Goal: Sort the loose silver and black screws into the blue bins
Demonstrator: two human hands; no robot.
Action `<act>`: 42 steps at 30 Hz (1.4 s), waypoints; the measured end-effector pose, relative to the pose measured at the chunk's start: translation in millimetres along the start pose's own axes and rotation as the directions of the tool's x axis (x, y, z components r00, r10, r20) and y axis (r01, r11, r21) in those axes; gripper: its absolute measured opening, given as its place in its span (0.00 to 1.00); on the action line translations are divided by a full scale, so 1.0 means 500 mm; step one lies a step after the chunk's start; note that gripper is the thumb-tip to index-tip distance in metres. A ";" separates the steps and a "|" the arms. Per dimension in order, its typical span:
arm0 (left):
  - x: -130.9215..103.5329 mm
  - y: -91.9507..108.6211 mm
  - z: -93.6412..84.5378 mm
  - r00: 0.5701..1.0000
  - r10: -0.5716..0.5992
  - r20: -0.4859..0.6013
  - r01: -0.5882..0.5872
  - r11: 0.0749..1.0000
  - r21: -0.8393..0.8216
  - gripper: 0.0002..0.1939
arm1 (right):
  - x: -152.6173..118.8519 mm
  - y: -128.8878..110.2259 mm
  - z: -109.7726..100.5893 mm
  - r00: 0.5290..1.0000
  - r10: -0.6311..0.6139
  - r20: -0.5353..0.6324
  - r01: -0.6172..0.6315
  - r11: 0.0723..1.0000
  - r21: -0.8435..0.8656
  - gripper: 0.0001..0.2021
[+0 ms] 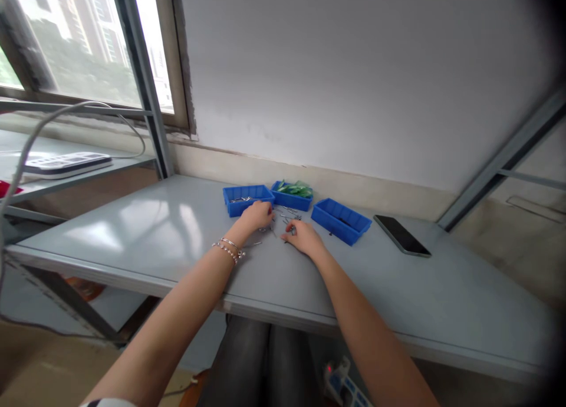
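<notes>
My left hand (257, 216), with bracelets at the wrist, is low over the table, its fingers closed in a pinch; what they hold is too small to make out. Close by on the right, my right hand (303, 238) curls its thumb and fingers together beside small metal pieces; anything in its pinch cannot be made out. Several thin, screw-like metal pieces (289, 211) lie scattered between and behind the hands. A single piece (255, 243) lies nearer me. Behind my left hand, a blue bin (234, 209) contains shiny metal parts.
A second blue bin (292, 202) holds green packets (297, 188). The right-hand blue bin (338, 225) has small dark pieces inside. A phone (402, 236) lies farther right on the grey table (177, 230). Metal posts (154, 130) and the wall bound the workspace.
</notes>
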State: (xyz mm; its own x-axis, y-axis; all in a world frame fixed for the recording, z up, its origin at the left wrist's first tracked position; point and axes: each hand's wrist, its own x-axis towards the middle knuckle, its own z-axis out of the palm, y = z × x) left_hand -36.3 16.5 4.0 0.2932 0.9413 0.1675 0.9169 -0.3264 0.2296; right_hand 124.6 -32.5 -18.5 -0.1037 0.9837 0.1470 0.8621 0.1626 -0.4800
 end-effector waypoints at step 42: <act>-0.019 0.058 0.012 0.928 0.370 0.049 -0.355 0.916 -0.186 0.10 | 0.014 0.001 0.001 0.917 -0.152 -0.370 0.208 0.971 0.118 0.15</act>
State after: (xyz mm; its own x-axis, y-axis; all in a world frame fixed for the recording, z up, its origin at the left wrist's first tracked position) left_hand -10.6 -1.4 3.2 0.6244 0.7567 0.1936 0.6853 -0.6497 0.3291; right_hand 124.1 -25.5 -18.1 -0.0424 0.8484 0.5277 0.7569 0.3720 -0.5373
